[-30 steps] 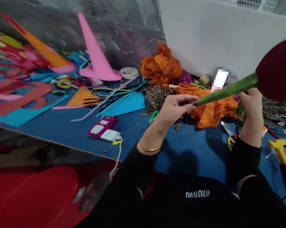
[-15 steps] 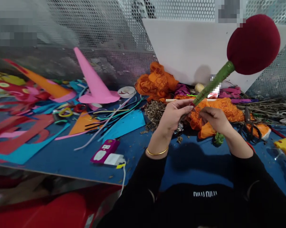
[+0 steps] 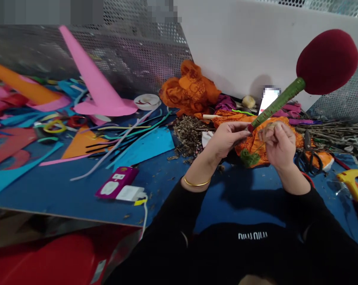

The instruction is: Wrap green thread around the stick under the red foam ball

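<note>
My left hand [image 3: 226,140] pinches the lower end of a green-wrapped stem [image 3: 277,103] that slants up to the right. On the stem's top sits a dark red, cloth-like ball [image 3: 327,61]. My right hand [image 3: 278,144] is closed just right of the stem's lower end, fingers curled together; what it holds is too fine to make out. Below and between the hands shows a small green tuft [image 3: 249,157]. Behind them lies crumpled orange cloth [image 3: 288,128], partly covered by the right hand.
Black scissors [image 3: 310,156] and a yellow glue gun [image 3: 349,182] lie to the right. Dry twigs [image 3: 339,132] stretch behind. Leftward on the blue table [image 3: 167,190] are a purple box [image 3: 118,182] with a white plug, a pink cone hat [image 3: 91,75] and felt scraps. A lit phone [image 3: 269,99] leans behind.
My right hand has lifted slightly and turned, its fingers now curled upward. The green tuft has shifted left, between the hands. The view has turned right; my left hand keeps the stem.
</note>
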Tool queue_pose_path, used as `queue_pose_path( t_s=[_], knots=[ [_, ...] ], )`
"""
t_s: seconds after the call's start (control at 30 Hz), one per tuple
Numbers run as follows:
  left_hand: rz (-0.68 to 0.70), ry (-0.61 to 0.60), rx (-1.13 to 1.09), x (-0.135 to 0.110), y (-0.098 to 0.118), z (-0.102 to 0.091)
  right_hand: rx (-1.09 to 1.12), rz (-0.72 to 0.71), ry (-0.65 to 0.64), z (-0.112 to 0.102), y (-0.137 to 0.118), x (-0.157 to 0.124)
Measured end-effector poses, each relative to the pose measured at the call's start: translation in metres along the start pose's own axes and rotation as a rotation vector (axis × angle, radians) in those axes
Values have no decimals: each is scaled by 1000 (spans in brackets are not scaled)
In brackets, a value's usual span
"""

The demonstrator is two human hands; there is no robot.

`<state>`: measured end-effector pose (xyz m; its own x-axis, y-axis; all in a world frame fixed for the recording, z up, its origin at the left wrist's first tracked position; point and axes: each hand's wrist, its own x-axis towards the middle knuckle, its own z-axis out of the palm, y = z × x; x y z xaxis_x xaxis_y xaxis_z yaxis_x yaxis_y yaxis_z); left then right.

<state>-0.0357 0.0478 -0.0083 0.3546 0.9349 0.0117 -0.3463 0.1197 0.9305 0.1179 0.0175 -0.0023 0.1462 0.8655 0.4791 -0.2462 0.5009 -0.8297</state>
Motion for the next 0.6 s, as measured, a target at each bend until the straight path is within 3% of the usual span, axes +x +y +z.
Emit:
queue_pose_path(
  t_s=[0.1,0.37,0.5,0.6],
  knots=[
    [56,11,54,-1,-3,5,-15,52,46,2,-8,-3],
    [242,89,286,-2,-13,14,-229,-58,47,6,-7,-28],
    [283,118,409,1,-16,11,-284,-66,-30,5,-8,-29],
    [328,141,518,1,-14,8,-378,-105,-174,0,-21,-21]
  ],
)
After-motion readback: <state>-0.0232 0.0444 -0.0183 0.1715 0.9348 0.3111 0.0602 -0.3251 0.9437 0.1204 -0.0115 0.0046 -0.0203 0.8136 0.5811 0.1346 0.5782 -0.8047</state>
